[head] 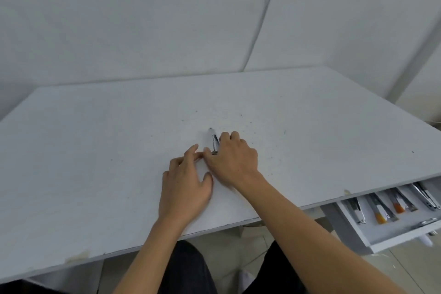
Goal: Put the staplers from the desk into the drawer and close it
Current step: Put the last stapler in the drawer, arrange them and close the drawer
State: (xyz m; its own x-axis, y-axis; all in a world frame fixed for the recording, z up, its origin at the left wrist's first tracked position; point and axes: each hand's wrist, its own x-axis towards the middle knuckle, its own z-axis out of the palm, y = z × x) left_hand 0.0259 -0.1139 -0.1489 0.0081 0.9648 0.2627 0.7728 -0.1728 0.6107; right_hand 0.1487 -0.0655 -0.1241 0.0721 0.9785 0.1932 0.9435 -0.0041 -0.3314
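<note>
One white and metal stapler (214,143) lies on the white desk (95,150) near its middle. My right hand (232,160) covers its right side, fingers curled over it and thumb at its near end. My left hand (186,184) rests flat on the desk just left of it, its fingertips touching the right thumb, holding nothing. The drawer (401,234) stands open under the desk's right front edge. Several staplers (391,205) lie side by side inside, some with orange ends.
A white padded wall rises behind the desk. My dark-trousered legs and a tiled floor show below the desk's front edge. The drawer's front juts out toward my right knee.
</note>
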